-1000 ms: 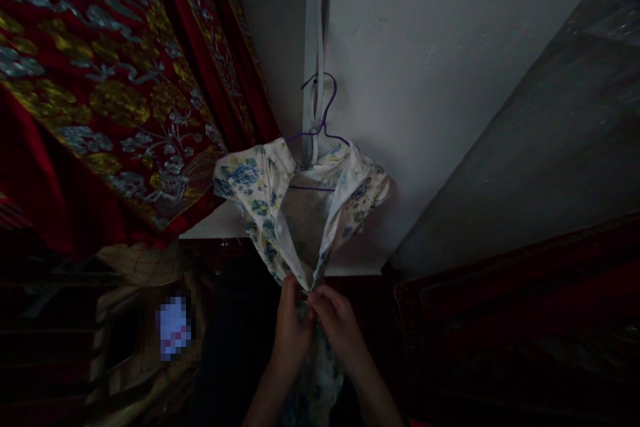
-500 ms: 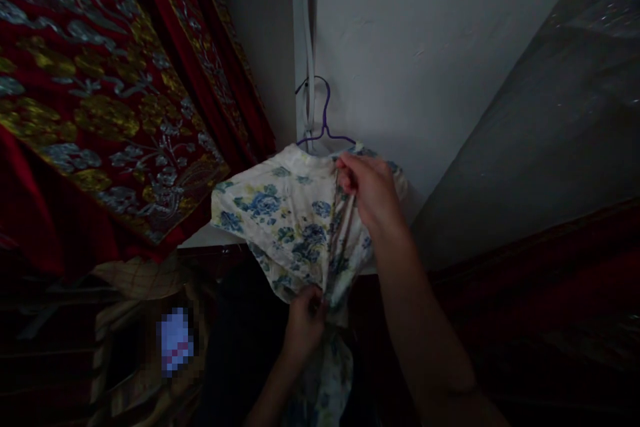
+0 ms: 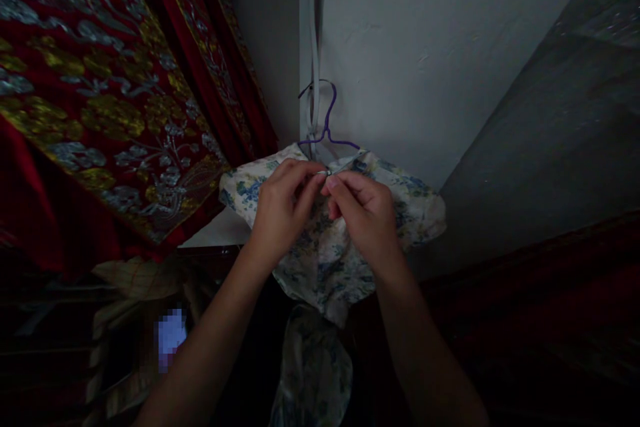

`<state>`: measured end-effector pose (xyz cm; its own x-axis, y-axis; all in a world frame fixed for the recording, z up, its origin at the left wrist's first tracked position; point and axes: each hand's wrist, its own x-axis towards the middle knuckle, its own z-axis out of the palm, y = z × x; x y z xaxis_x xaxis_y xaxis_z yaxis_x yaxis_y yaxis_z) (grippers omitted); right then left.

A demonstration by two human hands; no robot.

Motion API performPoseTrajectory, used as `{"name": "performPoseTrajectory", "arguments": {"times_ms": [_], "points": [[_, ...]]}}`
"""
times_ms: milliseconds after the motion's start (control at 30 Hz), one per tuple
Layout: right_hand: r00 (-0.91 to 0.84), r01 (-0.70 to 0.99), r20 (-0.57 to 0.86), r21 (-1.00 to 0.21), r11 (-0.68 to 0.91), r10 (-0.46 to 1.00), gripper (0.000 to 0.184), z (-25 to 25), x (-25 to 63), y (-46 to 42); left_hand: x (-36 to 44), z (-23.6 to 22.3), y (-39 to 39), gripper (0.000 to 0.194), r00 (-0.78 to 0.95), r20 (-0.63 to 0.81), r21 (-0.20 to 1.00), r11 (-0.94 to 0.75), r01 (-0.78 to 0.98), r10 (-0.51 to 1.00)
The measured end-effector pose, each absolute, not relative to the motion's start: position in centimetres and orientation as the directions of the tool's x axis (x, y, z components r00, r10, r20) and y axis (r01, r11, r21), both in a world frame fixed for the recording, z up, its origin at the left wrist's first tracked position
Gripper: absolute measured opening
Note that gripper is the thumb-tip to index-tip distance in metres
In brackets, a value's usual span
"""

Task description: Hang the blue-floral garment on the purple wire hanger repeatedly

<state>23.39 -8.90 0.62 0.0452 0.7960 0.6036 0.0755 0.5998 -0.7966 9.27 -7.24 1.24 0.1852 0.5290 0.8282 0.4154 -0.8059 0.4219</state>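
Note:
A white floral shirt (image 3: 330,260) with blue, green and yellow print hangs on a purple hanger (image 3: 327,127) against the wall. At the front of its neckline my left hand (image 3: 287,203) pinches one edge of the collar. Close beside it, fingertips nearly touching, my right hand (image 3: 363,213) pinches the other edge. The bit of collar between the fingertips is small and dark, so any fastener there cannot be made out. Below the shirt hangs another piece of the same floral cloth (image 3: 315,367).
Red cloth with gold and silver embroidery (image 3: 115,113) hangs at the left. A white cord (image 3: 315,27) runs down the wall to the hanger. Translucent sheeting (image 3: 540,120) covers the right side. At lower left is a wooden chair-like frame with a blurred-out bright patch (image 3: 170,340).
My left hand has risen from the shirt's lower front to the collar. My right hand has shifted slightly down, and the two shirt fronts now meet at the neck.

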Motion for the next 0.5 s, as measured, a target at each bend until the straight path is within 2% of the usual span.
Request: {"name": "performPoseTrajectory", "arguments": {"times_ms": [67, 133, 233, 300, 333, 367, 433, 500], "points": [[0.056, 0.148, 0.629, -0.773, 0.617, 0.775, 0.024, 0.1, 23.5, -8.4, 9.2, 2.0, -7.2, 0.017, 0.202, 0.848, 0.353, -0.805, 0.476, 0.490], [0.049, 0.221, 0.619, -0.772, 0.595, 0.784, 0.024, -1.1, 23.6, -7.6, 8.4, 2.4, -7.3, 0.018, 0.137, 0.879, 0.335, -0.797, 0.503, 0.456], [0.044, 0.245, 0.538, -0.823, 0.513, 0.842, 0.027, -3.5, 23.5, -6.9, 5.3, 2.7, -6.8, 0.021, -0.179, 0.897, 0.439, -0.770, 0.464, 0.404], [0.045, 0.192, 0.471, -0.870, 0.455, 0.881, 0.028, -4.8, 23.6, -7.1, 2.3, 2.2, -5.8, 0.022, -0.443, 0.787, 0.581, -0.758, 0.296, 0.430], [0.049, 0.158, 0.438, -0.891, 0.426, 0.898, 0.028, -5.3, 23.6, -7.4, 0.9, 1.7, -5.1, 0.021, -0.532, 0.686, 0.654, -0.741, 0.152, 0.497], [0.047, 0.127, 0.405, -0.909, 0.397, 0.913, 0.027, -5.8, 23.6, -7.9, -0.4, 1.0, -4.5, 0.021, -0.578, 0.565, 0.712, -0.702, -0.017, 0.588], [0.034, 0.086, 0.343, -0.937, 0.339, 0.939, 0.027, -6.6, 23.7, -9.0, -2.3, -1.0, -3.3, 0.023, -0.594, 0.354, 0.755, -0.596, -0.273, 0.722], [0.030, 0.060, 0.278, -0.959, 0.276, 0.960, 0.028, -7.5, 23.7, -10.2, -2.9, -3.1, -2.8, 0.024, -0.635, 0.292, 0.753, -0.581, -0.309, 0.716]]}}
